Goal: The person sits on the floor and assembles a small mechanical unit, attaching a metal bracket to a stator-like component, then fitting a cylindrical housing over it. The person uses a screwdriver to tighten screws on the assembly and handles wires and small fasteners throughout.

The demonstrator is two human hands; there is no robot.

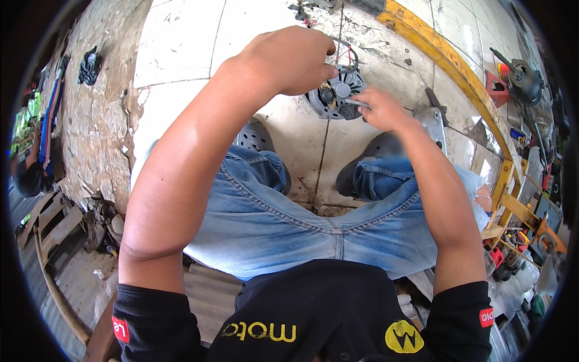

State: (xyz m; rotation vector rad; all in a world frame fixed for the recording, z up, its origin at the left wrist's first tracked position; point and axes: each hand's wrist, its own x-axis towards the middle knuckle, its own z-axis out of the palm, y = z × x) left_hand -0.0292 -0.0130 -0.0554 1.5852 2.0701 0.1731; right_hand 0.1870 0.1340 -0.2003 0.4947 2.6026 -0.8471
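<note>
A round grey metal alternator (353, 81) with a finned, slotted housing rests on the white tiled floor in front of my feet. My left hand (289, 60) reaches over its far left side, fingers curled. A black cable (356, 54) loops from its fingertips down to the alternator's top, with a thin red wire inside the loop. My right hand (384, 109) is closed on a slim metal tool (358, 103), whose end points left at the alternator's face. The tool's exact kind cannot be made out.
A yellow metal frame (449, 57) curves along the right. Beyond it are a red stand (497, 89) and cluttered tools and parts. A black-handled tool (435, 105) lies right of my right hand. Another person's arm (33, 151) shows at the far left, beside rough ground.
</note>
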